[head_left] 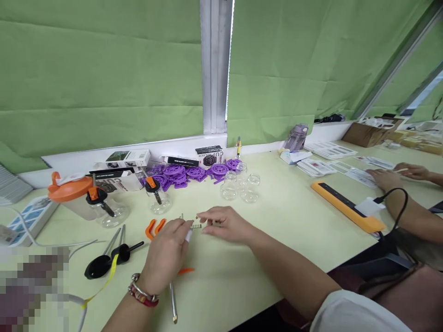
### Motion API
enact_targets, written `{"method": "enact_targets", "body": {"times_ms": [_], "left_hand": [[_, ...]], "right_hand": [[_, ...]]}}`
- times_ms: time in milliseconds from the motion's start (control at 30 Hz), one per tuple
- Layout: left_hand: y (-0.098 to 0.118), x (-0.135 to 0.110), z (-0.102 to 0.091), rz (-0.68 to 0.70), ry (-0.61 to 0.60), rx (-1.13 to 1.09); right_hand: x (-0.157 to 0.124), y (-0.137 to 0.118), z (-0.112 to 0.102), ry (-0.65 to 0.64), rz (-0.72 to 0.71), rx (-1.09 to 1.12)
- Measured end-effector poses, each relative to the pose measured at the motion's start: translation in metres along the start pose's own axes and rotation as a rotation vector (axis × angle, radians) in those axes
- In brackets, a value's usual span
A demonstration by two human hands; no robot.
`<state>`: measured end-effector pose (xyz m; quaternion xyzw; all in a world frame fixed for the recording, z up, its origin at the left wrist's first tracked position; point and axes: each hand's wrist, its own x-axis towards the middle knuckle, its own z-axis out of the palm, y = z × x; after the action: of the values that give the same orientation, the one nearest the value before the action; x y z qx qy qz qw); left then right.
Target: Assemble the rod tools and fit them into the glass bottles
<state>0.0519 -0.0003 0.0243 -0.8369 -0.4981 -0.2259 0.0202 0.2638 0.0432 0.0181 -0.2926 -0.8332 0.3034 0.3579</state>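
My left hand [166, 253] and my right hand [224, 224] meet over the pale table [277, 230], their fingertips pinched together on a small metal spring [196, 225]. A red bracelet circles my left wrist. Two orange plastic clips [154, 227] lie just left of my left hand. Under that hand lie a thin metal rod [172, 302] and another orange piece [185, 271].
Purple plastic wheels [194, 173], small clear glass jars [240, 186], assembled jars with orange-and-black lids [104, 207], boxes [121, 170] and black parts [107, 263] lie around. An orange-lidded jug [69, 196] stands left. Another person's hands [398, 177] work at right beside an orange bar [346, 205].
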Motion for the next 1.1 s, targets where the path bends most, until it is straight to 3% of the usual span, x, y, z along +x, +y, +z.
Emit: {"method": "enact_targets", "body": {"times_ms": [133, 233, 333, 433, 533, 667, 767, 833, 967, 1100], "left_hand": [[0.011, -0.001, 0.004, 0.055, -0.002, -0.059], [0.0, -0.001, 0.002, -0.02, 0.049, -0.104], [-0.02, -0.003, -0.009, -0.177, 0.148, -0.059], [-0.038, -0.006, -0.024, -0.349, 0.224, -0.059], [-0.044, -0.01, -0.038, -0.521, 0.114, -0.066], [-0.031, -0.022, -0.05, -0.503, -0.246, -0.075], [-0.014, -0.029, -0.049, -0.44, -0.417, -0.082], [-0.005, -0.032, -0.044, -0.467, -0.497, -0.05], [0.003, -0.032, -0.032, -0.497, -0.502, -0.011], [0.004, -0.032, -0.023, -0.47, -0.439, -0.102]], "right_hand": [[0.0, -0.016, 0.019, 0.001, -0.033, -0.177], [0.0, 0.001, 0.01, 0.115, 0.156, -0.3], [-0.001, 0.029, -0.01, 0.3, 0.449, -0.514], [-0.003, 0.051, -0.023, 0.196, 0.647, -0.577], [-0.005, 0.061, -0.025, 0.106, 0.721, -0.555], [-0.005, 0.064, -0.022, 0.059, 0.686, -0.545], [-0.005, 0.063, -0.023, 0.061, 0.669, -0.561], [-0.004, 0.059, -0.024, 0.108, 0.664, -0.592], [0.0, 0.031, -0.01, 0.188, 0.534, -0.47], [0.006, -0.006, 0.027, -0.002, 0.317, -0.093]]}}
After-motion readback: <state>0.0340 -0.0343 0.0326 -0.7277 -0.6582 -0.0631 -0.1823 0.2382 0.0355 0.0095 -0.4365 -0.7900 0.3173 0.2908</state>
